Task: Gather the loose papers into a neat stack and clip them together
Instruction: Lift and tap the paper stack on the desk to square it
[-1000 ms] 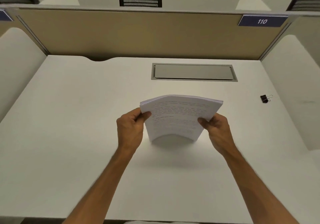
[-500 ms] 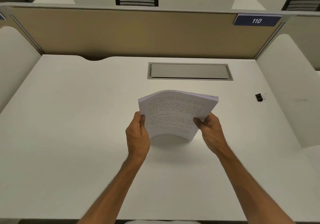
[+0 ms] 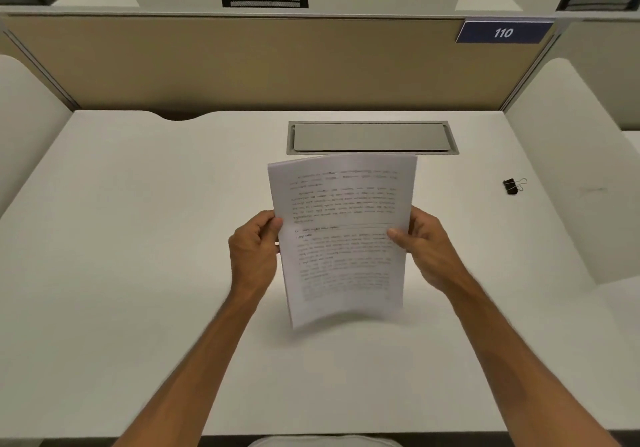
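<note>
Around the small black binder clip point(image 3: 510, 186), bare white worktop point(image 3: 138, 238) is seen on every side. Right of the clip, passage is closed by a white side partition point(image 3: 568, 169); left of it, the held printed paper stack point(image 3: 343, 238) stands.

Both hands point(image 3: 254, 252) point(image 3: 427, 249) hold paper stack point(image 3: 341, 238) upright.

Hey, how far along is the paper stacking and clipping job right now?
Gathered: the papers are one stack. In hand: the left hand and right hand grip its sides, holding it raised above the desk. Left: the binder clip lies untouched at the right.
</note>
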The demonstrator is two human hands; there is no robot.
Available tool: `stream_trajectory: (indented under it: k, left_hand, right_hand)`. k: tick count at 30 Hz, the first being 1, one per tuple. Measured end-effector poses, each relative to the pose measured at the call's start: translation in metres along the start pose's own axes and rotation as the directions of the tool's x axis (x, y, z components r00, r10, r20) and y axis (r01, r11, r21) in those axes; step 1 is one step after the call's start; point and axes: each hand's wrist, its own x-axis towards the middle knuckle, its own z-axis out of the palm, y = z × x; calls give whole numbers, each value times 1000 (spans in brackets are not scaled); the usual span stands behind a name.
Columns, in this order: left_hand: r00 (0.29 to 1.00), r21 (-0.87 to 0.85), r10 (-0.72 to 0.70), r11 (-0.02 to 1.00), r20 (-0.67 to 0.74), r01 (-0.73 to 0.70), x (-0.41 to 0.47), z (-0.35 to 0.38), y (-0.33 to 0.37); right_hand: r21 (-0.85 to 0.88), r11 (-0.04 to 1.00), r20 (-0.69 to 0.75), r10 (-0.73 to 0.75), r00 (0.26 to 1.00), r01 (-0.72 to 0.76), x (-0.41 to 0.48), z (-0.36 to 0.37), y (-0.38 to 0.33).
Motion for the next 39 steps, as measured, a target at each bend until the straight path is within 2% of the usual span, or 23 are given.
stream_trajectory:
  k: [5, 8, 11, 13, 17, 21, 31, 39]
  left_hand:
    - [966, 46, -225, 974, 126, 221, 8, 3, -3]
    - [905, 48, -356, 934, 232, 355, 6, 8, -9]
    - [838, 31, -422, 898, 346, 440, -2, 14, -13]
    - [837, 1, -419, 894, 352, 447, -6, 20, -16]
    - [883, -108, -399, 894, 249, 434, 1, 34, -11]
    - [901, -130, -379, 903, 212, 410, 10, 46, -3]
    - [863, -89, -399, 892, 311, 444, 34, 71, -6]
    - [849, -48, -409, 893, 336, 448, 41, 117, -7]
  right_hand:
    - [82, 983, 70, 157, 985, -162, -9, -19, 4]
    - [118, 962, 63, 239, 969, -245, -17, -29, 17]
    - [134, 942, 70, 301, 951, -308, -25, -41, 30]
    - [134, 931, 69, 333, 940, -339, -30, -49, 37]
    - [128, 922, 74, 358, 931, -365, -38, -61, 44]
    - [149, 913, 64, 375, 925, -381, -45, -67, 47]
    - [184, 899, -46, 411, 910, -397, -63, -78, 54]
    - [203, 881, -93, 453, 887, -428, -68, -107, 62]
